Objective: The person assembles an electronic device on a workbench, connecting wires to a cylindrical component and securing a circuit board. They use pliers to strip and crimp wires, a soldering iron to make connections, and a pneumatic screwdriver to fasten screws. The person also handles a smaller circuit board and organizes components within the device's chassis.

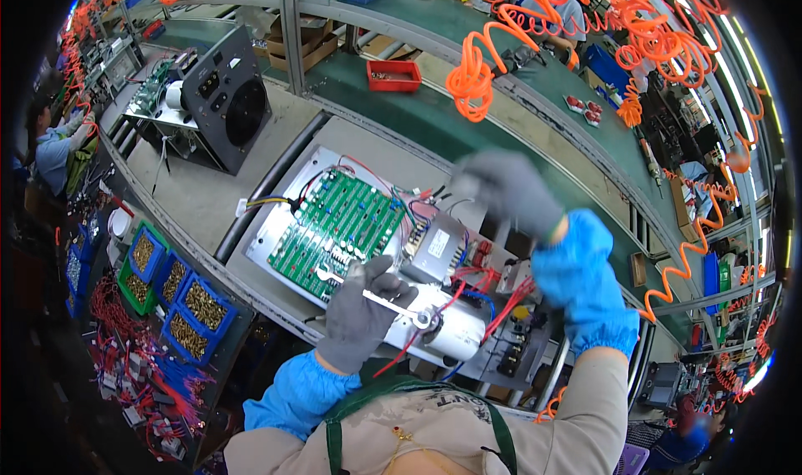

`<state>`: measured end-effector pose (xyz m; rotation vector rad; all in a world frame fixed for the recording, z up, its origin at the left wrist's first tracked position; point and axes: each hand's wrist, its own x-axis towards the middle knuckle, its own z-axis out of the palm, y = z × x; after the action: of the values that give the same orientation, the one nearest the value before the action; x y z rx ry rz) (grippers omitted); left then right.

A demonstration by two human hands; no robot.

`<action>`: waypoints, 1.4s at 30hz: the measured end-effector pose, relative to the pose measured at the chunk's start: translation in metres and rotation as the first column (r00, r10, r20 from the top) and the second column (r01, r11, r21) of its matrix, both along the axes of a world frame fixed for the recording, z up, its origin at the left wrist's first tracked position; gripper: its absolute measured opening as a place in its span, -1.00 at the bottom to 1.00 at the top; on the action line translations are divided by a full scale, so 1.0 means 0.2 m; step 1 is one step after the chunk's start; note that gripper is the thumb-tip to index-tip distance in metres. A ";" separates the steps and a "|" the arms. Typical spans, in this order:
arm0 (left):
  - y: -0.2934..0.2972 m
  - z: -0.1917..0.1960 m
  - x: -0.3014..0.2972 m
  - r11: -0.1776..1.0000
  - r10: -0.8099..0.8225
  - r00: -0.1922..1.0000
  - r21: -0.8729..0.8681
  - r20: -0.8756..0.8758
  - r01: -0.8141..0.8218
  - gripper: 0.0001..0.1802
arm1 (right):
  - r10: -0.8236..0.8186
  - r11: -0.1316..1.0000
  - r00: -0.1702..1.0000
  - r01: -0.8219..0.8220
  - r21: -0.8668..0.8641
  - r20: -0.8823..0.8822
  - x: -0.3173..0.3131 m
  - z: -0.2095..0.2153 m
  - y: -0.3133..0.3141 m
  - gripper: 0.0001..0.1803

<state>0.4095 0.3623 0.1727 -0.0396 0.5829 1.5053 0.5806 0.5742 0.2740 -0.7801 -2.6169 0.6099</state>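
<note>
My left hand (354, 314), in a grey glove, is closed around a combination wrench (398, 309). The wrench's ring end lies at the end of a silver cylinder (455, 320), where a red wire passes; I cannot tell whether it sits on a nut. Its open jaw points over the green circuit board (338, 224) on a metal chassis. My right hand (511, 193), gloved too, is raised above the far right side of the chassis and smeared by motion. Below and left of it is a grey transformer (434, 251) with wires around it.
Left of the chassis stands another unit with a dark panel (224, 99). Blue bins (200, 308) of brass fasteners and loose red wiring (150, 375) lie at the lower left. A red tray (393, 76) sits on the far green bench. Orange coiled hoses (472, 82) hang overhead.
</note>
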 end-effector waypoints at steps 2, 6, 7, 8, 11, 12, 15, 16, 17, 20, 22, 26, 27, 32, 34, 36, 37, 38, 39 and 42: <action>0.00 0.05 -0.04 0.999 -0.052 0.998 0.009 -0.021 0.052 -0.48 | -0.559 0.789 0.775 0.387 0.477 0.296 0.04 0.03 0.34 -0.58; 0.01 -0.01 -0.12 0.996 -0.079 0.973 0.028 -0.217 0.087 -0.47 | -0.740 0.584 0.656 0.516 0.627 0.150 0.11 -0.04 0.94 -0.53; 0.00 -0.02 -0.14 0.995 -0.090 0.960 0.015 -0.266 0.097 -0.47 | -0.774 0.537 0.619 0.534 0.654 0.131 0.09 -0.04 1.02 -0.52; -0.01 -0.03 -0.16 0.995 -0.092 0.943 -0.001 -0.319 0.097 -0.48 | -0.756 0.586 0.629 0.526 0.616 0.182 0.03 0.00 1.06 -0.53; 0.00 -0.06 -0.19 0.999 -0.052 0.923 -0.011 -0.381 0.052 -0.48 | -0.723 0.672 0.614 0.521 0.527 0.315 -0.04 0.03 1.13 -0.54; 0.01 -0.06 -0.19 0.999 -0.045 0.924 -0.026 -0.380 0.038 -0.49 | -0.731 0.669 0.593 0.526 0.526 0.337 -0.06 0.02 1.15 -0.53; 0.03 -0.09 -0.20 0.997 -0.070 0.933 -0.002 -0.352 0.074 -0.51 | -0.807 0.590 0.448 0.647 0.483 0.385 -0.11 0.02 1.14 -0.49; 0.02 -0.10 -0.21 0.997 -0.068 0.933 0.014 -0.352 0.078 -0.51 | -0.746 0.648 0.567 0.493 0.581 0.350 -0.12 0.01 1.12 -0.49; 0.02 -0.10 -0.20 0.997 -0.073 0.924 0.003 -0.377 0.080 -0.51 | -0.666 0.665 0.669 0.332 0.669 0.330 -0.09 0.00 1.08 -0.48; 0.03 -0.08 -0.20 0.994 -0.106 0.898 -0.020 -0.428 0.108 -0.51 | -0.627 0.712 0.643 0.245 0.658 0.440 0.01 0.09 1.08 -0.46; 0.02 -0.08 -0.20 0.993 -0.119 0.895 -0.029 -0.429 0.118 -0.50 | -0.676 0.698 0.615 0.357 0.621 0.406 0.10 0.06 1.16 -0.47; -0.01 -0.05 -0.20 0.992 -0.126 0.846 -0.043 -0.518 0.122 -0.52 | -0.632 0.719 0.650 0.289 0.633 0.421 0.03 0.08 1.04 -0.64; -0.02 -0.03 -0.19 0.992 -0.123 0.835 -0.033 -0.537 0.125 -0.53 | -0.581 0.728 0.722 0.254 0.637 0.376 0.02 0.09 0.98 -0.65; 0.00 0.10 -0.17 0.968 -0.179 0.713 0.009 -0.678 0.251 -0.61 | -0.417 0.886 0.909 0.403 0.228 0.015 0.01 0.19 0.59 -0.63; 0.01 0.18 -0.14 0.955 -0.244 0.618 -0.073 -0.748 0.288 -0.65 | -0.223 0.903 0.879 0.023 -0.430 -0.422 0.02 0.20 0.42 -0.63; 0.00 0.17 -0.10 0.959 -0.244 0.538 -0.120 -0.807 0.256 -0.64 | -0.233 0.810 0.766 -0.188 -0.556 -0.599 -0.05 0.29 0.07 -0.63; -0.01 0.07 -0.09 0.962 -0.134 0.492 0.007 -0.860 0.275 -0.62 | -0.176 0.786 0.738 -0.293 -0.544 -0.652 -0.07 0.25 -0.02 -0.61; -0.02 0.04 -0.08 0.945 -0.166 0.395 -0.031 -0.904 0.325 -0.59 | -0.133 0.756 0.701 -0.385 -0.529 -0.700 -0.07 0.20 -0.11 -0.58; -0.04 0.01 -0.06 0.934 -0.138 0.196 -0.062 -0.971 0.352 -0.58 | -0.055 0.702 0.660 -0.508 -0.499 -0.749 -0.07 0.14 -0.19 -0.52; -0.15 -0.12 0.02 0.900 -0.026 -0.206 -0.113 -0.978 0.421 -0.57 | 0.083 0.549 0.631 -0.675 -0.493 -0.771 -0.09 0.04 -0.38 -0.58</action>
<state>0.4138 0.3318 0.1491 1.6429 1.5467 0.8723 0.5621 0.4974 0.2817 0.0083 -1.7365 1.8314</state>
